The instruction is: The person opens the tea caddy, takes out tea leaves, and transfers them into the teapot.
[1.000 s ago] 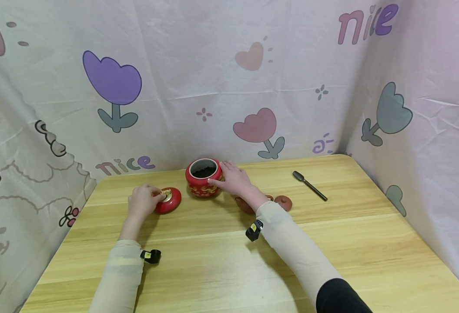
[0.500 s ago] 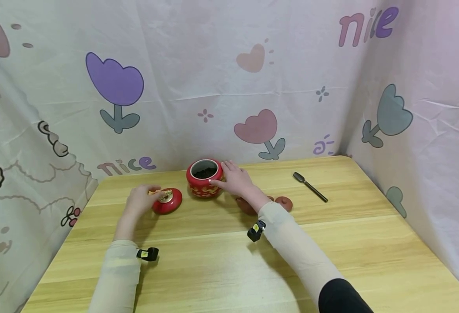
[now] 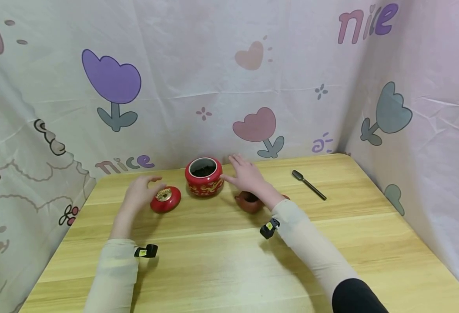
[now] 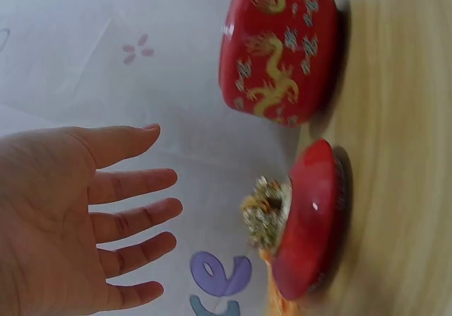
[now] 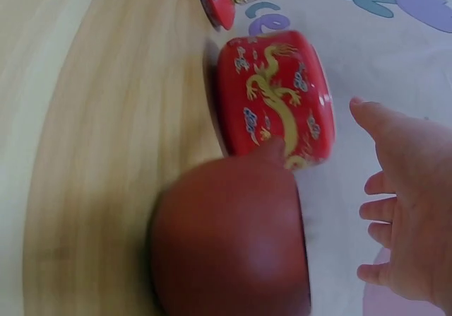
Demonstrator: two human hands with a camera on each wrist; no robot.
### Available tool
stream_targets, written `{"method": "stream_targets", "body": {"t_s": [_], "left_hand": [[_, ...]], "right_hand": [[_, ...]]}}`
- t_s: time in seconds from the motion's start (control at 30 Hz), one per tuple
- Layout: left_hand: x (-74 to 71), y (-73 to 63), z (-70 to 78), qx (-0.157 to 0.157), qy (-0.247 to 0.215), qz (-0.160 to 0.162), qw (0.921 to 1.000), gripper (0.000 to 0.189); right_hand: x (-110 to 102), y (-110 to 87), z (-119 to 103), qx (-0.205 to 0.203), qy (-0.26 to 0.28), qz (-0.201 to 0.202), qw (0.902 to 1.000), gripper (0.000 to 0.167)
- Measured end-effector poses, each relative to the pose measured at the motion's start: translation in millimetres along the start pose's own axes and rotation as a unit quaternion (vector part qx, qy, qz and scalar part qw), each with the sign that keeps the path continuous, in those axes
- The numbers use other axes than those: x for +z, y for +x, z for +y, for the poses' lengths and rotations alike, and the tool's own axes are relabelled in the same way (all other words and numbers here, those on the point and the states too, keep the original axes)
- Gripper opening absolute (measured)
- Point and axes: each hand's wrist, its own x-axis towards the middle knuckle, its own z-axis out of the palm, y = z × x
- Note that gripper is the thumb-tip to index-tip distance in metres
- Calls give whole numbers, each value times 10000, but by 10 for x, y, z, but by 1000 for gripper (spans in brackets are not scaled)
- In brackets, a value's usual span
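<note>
A red jar (image 3: 205, 187) with gold dragons stands uncovered near the table's back edge, dark loose tea-like matter (image 3: 203, 171) inside it. Its red lid (image 3: 166, 201) with a gold knob lies to its left on the table. My left hand (image 3: 138, 194) hovers just left of the lid, and the left wrist view shows its fingers (image 4: 134, 224) straight and apart from the knob. Right of the jar, my right hand (image 3: 249, 176) is raised with fingers spread, holding nothing. Under that forearm sits a brown clay teapot (image 3: 249, 203) without its lid, partly hidden.
A dark scoop (image 3: 309, 185) with a long handle lies at the right back of the wooden table (image 3: 213, 261). Part of a small brown lid (image 3: 286, 197) peeks out behind the right forearm. A patterned cloth (image 3: 182, 78) hangs behind the table.
My left hand has let go of the jar lid's knob and drawn slightly left. My right hand has come off the jar and moved right, uncovering more of the teapot.
</note>
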Motion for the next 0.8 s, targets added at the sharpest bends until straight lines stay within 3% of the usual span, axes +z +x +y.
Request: {"method": "stream_targets", "body": {"t_s": [0.2, 0.37, 0.6, 0.8], "left_hand": [[11, 2, 146, 346, 99, 2, 9994, 53], [57, 6, 301, 687, 408, -176, 9966, 64], [207, 34, 458, 542, 884, -590, 9929, 95], [364, 120, 510, 450, 1002, -545, 9925, 109]], "right_hand": [[-109, -99, 142, -100, -11, 168, 9998, 81], [-215, -233, 266, -125, 70, 322, 9994, 79], [-332, -443, 462, -189, -61, 530, 9984, 77], [-368, -614, 678, -158, -25, 772, 9969, 75]]}}
